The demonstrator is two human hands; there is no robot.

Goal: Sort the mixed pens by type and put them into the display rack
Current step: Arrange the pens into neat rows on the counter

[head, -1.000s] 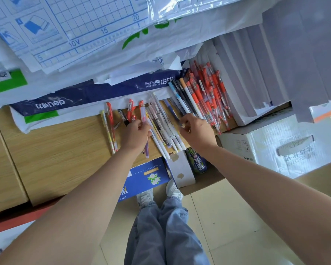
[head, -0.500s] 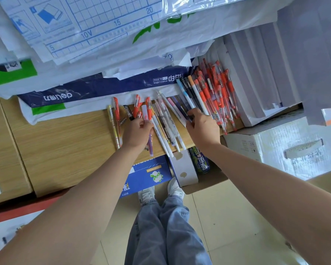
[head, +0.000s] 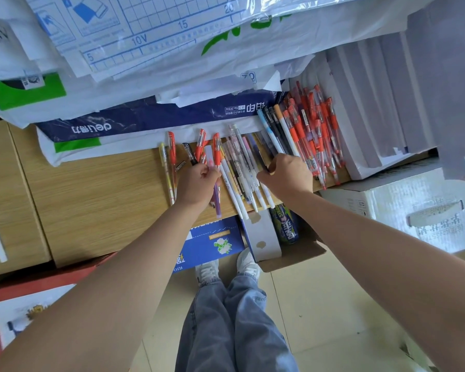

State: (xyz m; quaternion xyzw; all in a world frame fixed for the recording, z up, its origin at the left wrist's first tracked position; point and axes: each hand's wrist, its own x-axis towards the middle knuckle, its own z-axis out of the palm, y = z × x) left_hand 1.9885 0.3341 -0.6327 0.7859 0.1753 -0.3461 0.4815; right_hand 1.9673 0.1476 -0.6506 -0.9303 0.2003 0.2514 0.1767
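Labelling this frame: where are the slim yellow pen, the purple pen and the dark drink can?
slim yellow pen [head: 167, 173]: head view, mid-barrel.
purple pen [head: 217, 204]: head view, lower barrel.
dark drink can [head: 286, 226]: head view, printed side.

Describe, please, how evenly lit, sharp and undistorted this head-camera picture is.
Head view: soft, even light, no hard shadows; mild glare on the plastic wrap at the top; the wide lens stretches the forearms toward the corners; the pens around the left hand and right hand are sharp.

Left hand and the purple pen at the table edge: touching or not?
Touching. The head view shows the left hand curled round the purple pen, whose lower end sticks out beneath the fingers.
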